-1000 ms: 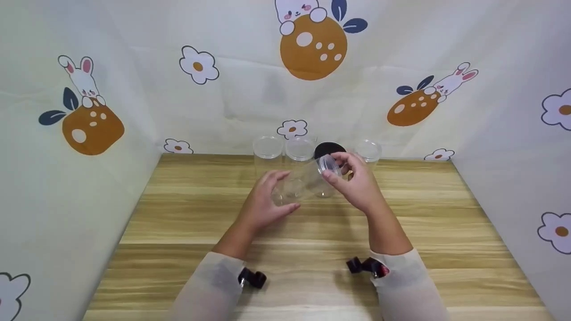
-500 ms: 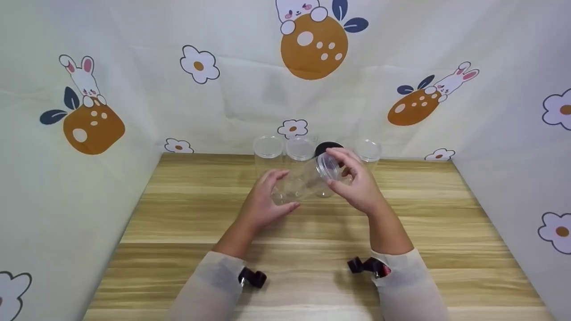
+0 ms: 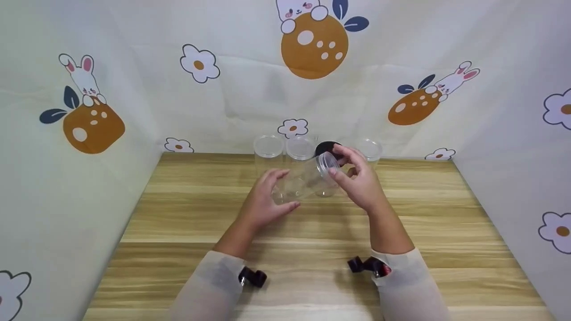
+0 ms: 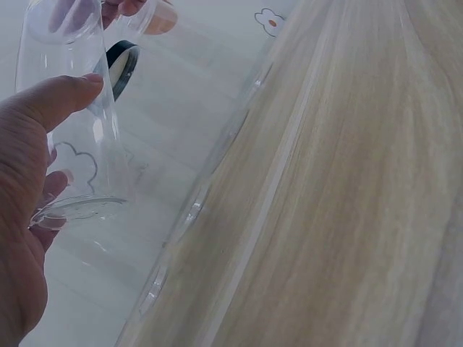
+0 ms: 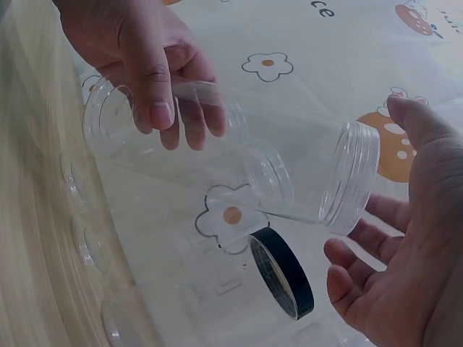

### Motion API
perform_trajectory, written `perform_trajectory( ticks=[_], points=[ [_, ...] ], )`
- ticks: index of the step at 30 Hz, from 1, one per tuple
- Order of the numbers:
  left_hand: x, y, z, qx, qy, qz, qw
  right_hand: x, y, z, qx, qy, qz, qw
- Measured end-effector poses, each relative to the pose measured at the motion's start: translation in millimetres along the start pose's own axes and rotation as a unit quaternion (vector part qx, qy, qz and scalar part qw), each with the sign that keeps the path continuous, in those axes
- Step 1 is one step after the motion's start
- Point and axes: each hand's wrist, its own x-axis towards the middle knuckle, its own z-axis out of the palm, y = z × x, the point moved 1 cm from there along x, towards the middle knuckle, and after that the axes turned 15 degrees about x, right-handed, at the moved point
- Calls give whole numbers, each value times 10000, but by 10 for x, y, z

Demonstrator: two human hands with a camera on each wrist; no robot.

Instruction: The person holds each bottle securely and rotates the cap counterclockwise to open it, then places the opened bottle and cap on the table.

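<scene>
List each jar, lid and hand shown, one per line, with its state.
Third jar: upright, capped.
Black lid: on the third jar.
Leftmost jar: upright, no black lid.
Second jar: upright, no black lid.
Far-right jar: upright, no black lid.
Held jar: tilted, no black lid.
Left hand: curled round the held jar.
Right hand: at the held jar's rim, contact unclear.

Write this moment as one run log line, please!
left grip: holds clear plastic cylindrical jar, tilted | right grip: at its threaded rim | round black lid: behind jar
</scene>
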Motion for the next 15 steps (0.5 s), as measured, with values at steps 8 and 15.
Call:
perform_trajectory(
  ticks=[8, 15],
  points=[
    [9, -23, 0, 52, 48, 156, 9999, 10, 24, -14, -215, 302, 438, 9984],
    [11, -41, 6, 17, 59, 243, 9997, -8, 7, -3, -85, 115, 276, 9995]
  ],
)
